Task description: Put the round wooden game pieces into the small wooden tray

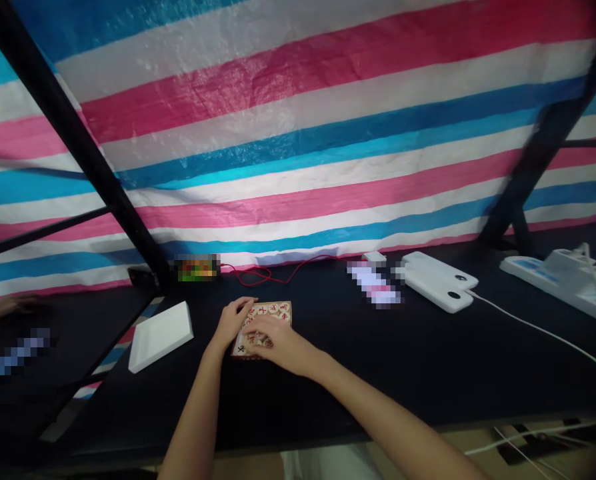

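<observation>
A shallow square box [235,355] full of round Chinese chess pieces [263,309] sits on the dark table in front of me. The pieces are pale, with red or black characters. Along the box's left side, my left hand [229,323] grips it, fingers curled over the rim. My right hand [284,341] reaches in from the right, its thumb and fingertips bent down onto a piece near the middle; the fingers partly hide it. Left of the box lies a white box lid [161,339], apart from both hands.
Behind the box run a red cable [258,275] and a blurred-out item [197,268]. To the right lie a blurred phone-like object [374,285], white power banks [438,281] with a cable, and a power strip [561,283]. Another person's hand [11,308] shows far left.
</observation>
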`<state>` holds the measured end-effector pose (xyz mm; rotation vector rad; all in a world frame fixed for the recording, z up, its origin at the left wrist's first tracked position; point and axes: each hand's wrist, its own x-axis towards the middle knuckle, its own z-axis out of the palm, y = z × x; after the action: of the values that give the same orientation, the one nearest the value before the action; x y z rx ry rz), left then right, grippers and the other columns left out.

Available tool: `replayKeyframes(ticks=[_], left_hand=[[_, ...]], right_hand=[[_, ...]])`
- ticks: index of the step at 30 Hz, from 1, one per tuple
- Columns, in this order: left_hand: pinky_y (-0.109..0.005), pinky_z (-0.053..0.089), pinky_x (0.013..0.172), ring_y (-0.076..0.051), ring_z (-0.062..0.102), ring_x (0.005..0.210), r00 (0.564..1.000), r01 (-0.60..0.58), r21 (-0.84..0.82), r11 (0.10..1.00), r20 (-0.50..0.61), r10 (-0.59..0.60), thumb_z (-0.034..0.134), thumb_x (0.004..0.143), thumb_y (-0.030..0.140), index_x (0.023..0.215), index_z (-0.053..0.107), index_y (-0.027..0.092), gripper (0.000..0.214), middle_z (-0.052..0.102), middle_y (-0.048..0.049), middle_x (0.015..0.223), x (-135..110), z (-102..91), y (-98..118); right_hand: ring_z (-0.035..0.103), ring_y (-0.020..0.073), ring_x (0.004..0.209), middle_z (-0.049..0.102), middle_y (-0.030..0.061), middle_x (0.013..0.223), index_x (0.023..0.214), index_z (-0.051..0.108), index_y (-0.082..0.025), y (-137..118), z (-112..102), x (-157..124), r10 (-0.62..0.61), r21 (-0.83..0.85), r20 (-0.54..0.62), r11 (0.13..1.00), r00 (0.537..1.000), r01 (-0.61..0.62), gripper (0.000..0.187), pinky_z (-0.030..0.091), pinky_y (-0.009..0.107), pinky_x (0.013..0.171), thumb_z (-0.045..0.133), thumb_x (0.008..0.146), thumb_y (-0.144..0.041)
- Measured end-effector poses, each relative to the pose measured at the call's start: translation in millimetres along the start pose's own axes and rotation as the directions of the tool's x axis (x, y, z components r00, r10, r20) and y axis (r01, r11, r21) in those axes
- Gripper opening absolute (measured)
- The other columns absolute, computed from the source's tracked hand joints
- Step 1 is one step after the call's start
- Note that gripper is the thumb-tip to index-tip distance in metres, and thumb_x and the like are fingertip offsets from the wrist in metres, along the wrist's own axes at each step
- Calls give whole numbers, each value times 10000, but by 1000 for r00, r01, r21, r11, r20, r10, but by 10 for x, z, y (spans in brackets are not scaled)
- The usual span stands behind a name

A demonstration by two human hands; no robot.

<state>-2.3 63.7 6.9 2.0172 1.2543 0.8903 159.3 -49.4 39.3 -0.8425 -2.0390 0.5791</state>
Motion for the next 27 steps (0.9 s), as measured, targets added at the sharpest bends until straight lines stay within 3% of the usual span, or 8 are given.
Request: replayKeyframes(ticks=[4,12,18,20,22,24,27], left_hand=[[-325,432,908,-213,595,1002,1000,12,-3,1000,7,-12,456,795,446,960,681,191,378,679,-46,1044,2,-4,23],[-326,432,912,-209,598,991,1000,3,-3,1000,9,-3,463,793,442,966,678,184,378,678,-49,1046,10,-4,13],[-335,426,918,-209,596,991,1000,14,-11,1000,1,-14,468,796,440,967,675,189,368,682,-48,1030,4,6,-4],[-329,421,924,-204,593,998,1000,8,-16,1000,2,-8,465,801,434,968,673,186,364,680,-49,1034,5,9,0],[-323,426,916,-200,596,990,1000,7,-16,1000,5,-7,458,808,429,968,672,184,363,680,-49,1029,6,13,6],[-320,433,903,-200,603,973,1000,14,-8,1000,4,-14,454,809,426,961,676,184,361,683,-50,1015,4,15,13],[-320,428,907,-206,599,979,1000,21,12,1000,-11,-21,454,807,425,958,682,189,361,684,-51,1013,-4,8,36]], right_hand=[[519,152,1051,609,40,1062,1044,593,-187,-15,111,-12,-11,-30,70,999,997,13,245,367,269,959,610,805,-135],[536,175,1003,628,39,1005,967,591,-182,70,237,87,-20,-143,18,989,1000,23,156,371,296,936,610,812,-166],[547,150,980,648,4,944,905,614,-196,89,289,59,-36,-326,87,943,996,63,76,161,386,1083,552,865,-215],[536,149,1013,657,-10,968,898,633,-215,64,258,63,-63,-329,79,940,995,85,90,140,401,1084,553,870,-248],[534,155,1019,667,-19,966,877,648,-233,-48,157,81,-91,-288,5,954,996,89,100,176,412,1064,550,873,-255],[552,160,982,676,-9,936,859,654,-232,-277,-26,66,-83,-193,-156,980,984,52,126,265,400,1014,529,881,-235],[592,148,871,672,8,875,859,649,-226,-775,-365,-156,-11,83,-420,995,907,50,148,417,317,859,504,889,-224]])
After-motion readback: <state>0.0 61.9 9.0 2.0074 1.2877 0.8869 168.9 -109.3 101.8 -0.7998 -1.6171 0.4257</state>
